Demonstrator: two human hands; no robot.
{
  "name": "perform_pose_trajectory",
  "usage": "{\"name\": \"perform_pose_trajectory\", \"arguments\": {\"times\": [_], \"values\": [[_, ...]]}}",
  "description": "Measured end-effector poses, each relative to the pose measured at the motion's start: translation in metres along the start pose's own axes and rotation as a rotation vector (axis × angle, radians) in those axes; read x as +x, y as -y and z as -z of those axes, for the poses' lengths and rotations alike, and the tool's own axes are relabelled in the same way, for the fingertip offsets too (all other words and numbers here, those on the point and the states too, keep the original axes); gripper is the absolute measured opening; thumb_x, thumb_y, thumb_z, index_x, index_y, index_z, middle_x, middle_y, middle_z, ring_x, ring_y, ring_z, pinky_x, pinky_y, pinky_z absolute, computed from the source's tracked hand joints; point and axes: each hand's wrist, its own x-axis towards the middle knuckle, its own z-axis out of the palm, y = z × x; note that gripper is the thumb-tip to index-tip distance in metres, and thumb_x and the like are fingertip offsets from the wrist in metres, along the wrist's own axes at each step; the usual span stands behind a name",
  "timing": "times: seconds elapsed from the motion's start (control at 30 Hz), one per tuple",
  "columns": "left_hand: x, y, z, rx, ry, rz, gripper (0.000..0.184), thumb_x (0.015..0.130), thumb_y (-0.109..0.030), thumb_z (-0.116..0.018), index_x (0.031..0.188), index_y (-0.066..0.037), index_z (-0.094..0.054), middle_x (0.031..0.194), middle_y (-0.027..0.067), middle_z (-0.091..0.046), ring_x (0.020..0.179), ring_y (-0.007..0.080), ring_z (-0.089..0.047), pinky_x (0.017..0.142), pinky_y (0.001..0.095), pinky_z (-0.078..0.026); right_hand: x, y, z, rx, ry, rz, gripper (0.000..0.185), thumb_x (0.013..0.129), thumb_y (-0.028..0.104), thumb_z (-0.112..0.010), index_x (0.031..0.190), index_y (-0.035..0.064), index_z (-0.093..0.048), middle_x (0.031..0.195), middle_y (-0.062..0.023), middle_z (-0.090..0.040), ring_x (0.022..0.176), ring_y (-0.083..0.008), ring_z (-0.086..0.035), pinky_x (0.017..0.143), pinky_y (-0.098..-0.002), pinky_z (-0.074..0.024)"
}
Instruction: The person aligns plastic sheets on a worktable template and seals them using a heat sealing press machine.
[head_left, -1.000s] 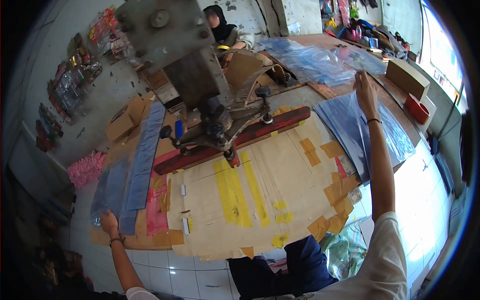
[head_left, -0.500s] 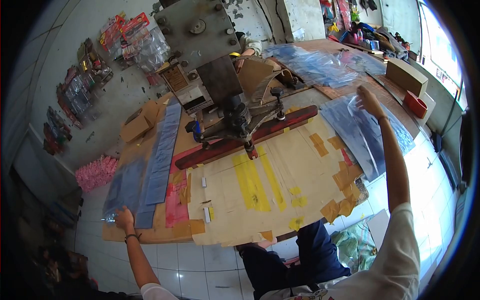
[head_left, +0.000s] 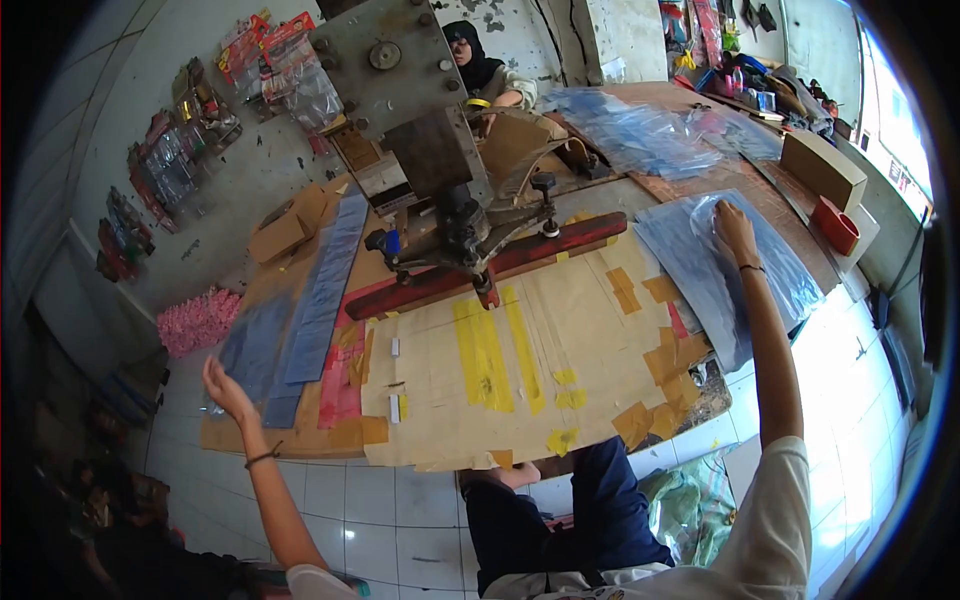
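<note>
My left hand point(head_left: 232, 392) is raised at the left edge of the table, open with its fingers stretched. It is beside a pile of bluish plastic sheets point(head_left: 258, 345), holding none of them. On the right, my right hand point(head_left: 736, 232) is closed on a clear plastic sheet point(head_left: 775, 255) at the top of another pile; its fingertips are partly hidden. Between my hands lies a tan work surface point(head_left: 560, 330) with yellow and brown tape. Above its far side is a press machine point(head_left: 440, 150) with a long red-edged bar point(head_left: 540, 258).
A co-worker's sleeve and hand point(head_left: 512, 95) show behind the machine. More plastic sheets point(head_left: 640, 130) lie at the back right. A cardboard box point(head_left: 822, 168) and a red tape roll point(head_left: 833, 226) stand on the right edge. An open carton point(head_left: 288, 225) sits back left.
My left hand has come off the left pile, rising and opening. My right hand has moved down onto the right pile, and the plastic there lies flatter. The view has shifted slightly.
</note>
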Motion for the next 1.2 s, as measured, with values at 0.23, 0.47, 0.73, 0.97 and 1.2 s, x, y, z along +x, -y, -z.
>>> {"name": "perform_pose_trajectory", "arguments": {"times": [0.23,0.47,0.73,0.97,1.2], "values": [[-0.203,-0.342,-0.112,-0.481,1.396,-0.644,0.029,0.092,-0.016,-0.065,0.116,-0.002,-0.070,0.110,0.0163,-0.071,0.102,0.0294,-0.068,0.090,0.0386,-0.053,0.016,-0.004,-0.001,0.041,0.043,-0.101,0.025,0.105,0.028,-0.050,0.111,0.0055,-0.058,0.101,-0.0225,-0.073,0.098,-0.0439,-0.069,0.081,-0.0528,-0.0552],[-0.392,-0.402,-0.268,-0.359,1.761,-0.842,0.054,0.102,-0.023,-0.053,0.145,0.009,-0.045,0.151,0.0257,-0.045,0.139,0.0421,-0.046,0.116,0.0454,-0.038,0.005,0.003,0.023,0.781,-0.259,-0.337,0.024,0.106,0.022,-0.046,0.114,0.0011,-0.055,0.098,-0.0218,-0.073,0.090,-0.0348,-0.074,0.067,-0.0437,-0.0592],[-0.460,-0.387,-0.334,-0.189,1.726,-0.748,0.095,0.099,-0.072,-0.036,0.161,-0.001,-0.026,0.169,0.0256,-0.015,0.158,0.0386,-0.010,0.126,0.0537,-0.015,0.009,0.024,0.066,0.788,-0.413,-0.427,0.033,0.110,0.030,-0.040,0.113,-0.0001,-0.052,0.098,-0.0158,-0.074,0.063,-0.0278,-0.073,0.061,-0.0344,-0.0576],[-0.459,-0.381,-0.334,-0.256,1.710,-0.727,0.104,0.094,-0.081,-0.036,0.162,-0.003,-0.026,0.169,0.0238,-0.015,0.158,0.0362,-0.010,0.127,0.0528,-0.012,0.022,-0.028,0.068,0.304,-0.963,-0.237,0.029,0.107,0.026,-0.045,0.111,0.0000,-0.057,0.109,-0.0174,-0.072,0.085,-0.0277,-0.073,0.077,-0.0357,-0.0573],[-0.466,-0.377,-0.338,-0.223,1.705,-0.746,0.104,0.094,-0.083,-0.030,0.163,-0.005,-0.022,0.170,0.0217,-0.013,0.159,0.0340,-0.009,0.127,0.0529,-0.012,0.045,-0.018,0.243,0.709,-1.276,-0.175,0.026,0.105,0.017,-0.040,0.114,-0.0029,-0.055,0.117,-0.0177,-0.070,0.110,-0.0304,-0.067,0.089,-0.0381,-0.0527]]}}
